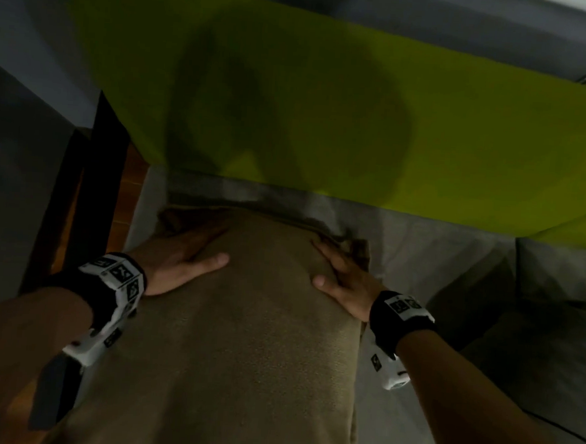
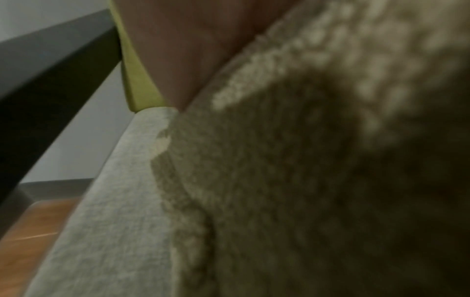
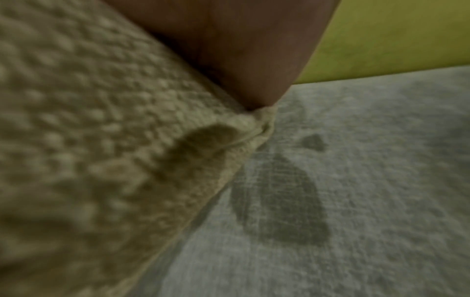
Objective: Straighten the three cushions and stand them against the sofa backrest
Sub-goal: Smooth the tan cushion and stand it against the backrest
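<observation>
Two hands hold one tan cushion (image 1: 243,339) on the grey seat (image 1: 419,264). Our left hand (image 1: 179,259) and right hand (image 1: 343,279) press flat on its far corners, fingers straight, thumbs spread. Its long axis runs away from us, far end touching the green backrest's (image 1: 427,127) base.

No words, numbers or brands can be read; the black-and-white square markers on the wristbands (image 1: 117,274) are too blurred to decipher.
</observation>
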### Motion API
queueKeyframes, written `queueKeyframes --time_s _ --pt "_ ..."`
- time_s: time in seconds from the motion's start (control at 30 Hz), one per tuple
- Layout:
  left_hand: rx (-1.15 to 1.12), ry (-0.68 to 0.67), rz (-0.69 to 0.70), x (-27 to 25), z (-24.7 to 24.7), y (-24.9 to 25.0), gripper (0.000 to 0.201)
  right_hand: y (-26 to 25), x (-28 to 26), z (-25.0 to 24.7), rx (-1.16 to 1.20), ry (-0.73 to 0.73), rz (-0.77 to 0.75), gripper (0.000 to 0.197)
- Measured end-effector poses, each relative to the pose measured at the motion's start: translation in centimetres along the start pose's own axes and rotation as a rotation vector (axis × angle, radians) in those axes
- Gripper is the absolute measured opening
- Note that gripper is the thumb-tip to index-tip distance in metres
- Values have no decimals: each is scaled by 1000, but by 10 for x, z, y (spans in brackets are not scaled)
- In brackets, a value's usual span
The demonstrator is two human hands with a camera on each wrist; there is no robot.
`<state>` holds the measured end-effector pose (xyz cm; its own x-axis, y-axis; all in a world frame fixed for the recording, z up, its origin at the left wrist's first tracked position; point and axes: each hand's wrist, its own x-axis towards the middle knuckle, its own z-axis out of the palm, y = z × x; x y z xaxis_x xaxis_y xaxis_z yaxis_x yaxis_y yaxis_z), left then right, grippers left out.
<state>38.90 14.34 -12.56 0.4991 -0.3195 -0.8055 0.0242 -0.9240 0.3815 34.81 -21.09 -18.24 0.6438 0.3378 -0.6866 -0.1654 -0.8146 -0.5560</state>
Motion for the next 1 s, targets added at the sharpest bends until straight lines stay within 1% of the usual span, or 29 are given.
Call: queueKeyframes --time_s 0.1,0.2,0.27,0.3,0.33,0.43,0.47,0.5,0.53,0.57,0.6,0.67,0.7,0.73,0.77,0.83,0.87,0.9,0.93,1.0 --pt "-67 -2 -40 8 -3 -5 90 8 3 -4 84 58 44 76" --pt "-91 27 -86 19 -7 -10 89 10 5 -2 116 166 75 80" --pt "-86 85 -119 22 -13 -12 89 15 4 -3 122 269 115 68" --pt "-90 136 -126 22 -17 -12 85 21 2 -5 152 332 160 62" --pt "-101 211 -132 21 -21 -15 79 29 0 -7 199 394 201 61" --pt "-102 563 -107 12 -37 -21 57 47 -13 -19 378 558 266 77" --pt "-112 630 -81 10 -44 -21 50 47 -19 -24 460 586 282 79" --pt "-141 655 -67 8 -49 -22 43 48 -23 -29 569 590 283 75" --pt "-198 631 -82 6 -53 -24 34 46 -27 -33 679 558 278 68" --pt "-277 575 -124 4 -56 -26 27 45 -30 -37 776 507 272 60" --pt "-368 521 -175 2 -59 -28 26 42 -32 -41 830 453 266 47" --pt "-595 456 -247 -3 -62 -34 27 41 -30 -48 779 401 261 20" --pt "-716 460 -252 -7 -62 -35 24 41 -27 -52 731 405 267 12" --pt "-797 502 -242 -11 -61 -37 20 40 -25 -55 691 430 274 8" --pt "-845 585 -214 -13 -58 -38 15 39 -25 -57 663 465 273 6" --pt "-882 798 -204 -19 -49 -36 9 37 -25 -56 618 531 280 4" --pt "-894 858 -222 -22 -43 -34 11 35 -25 -53 623 552 294 4" --pt "-942 857 -244 -24 -35 -33 15 32 -26 -47 670 572 321 13" --pt "-1012 785 -274 -24 -26 -32 16 28 -29 -39 759 559 360 22" --pt "-1067 579 -332 -27 -10 -31 19 18 -39 -24 908 472 441 34"
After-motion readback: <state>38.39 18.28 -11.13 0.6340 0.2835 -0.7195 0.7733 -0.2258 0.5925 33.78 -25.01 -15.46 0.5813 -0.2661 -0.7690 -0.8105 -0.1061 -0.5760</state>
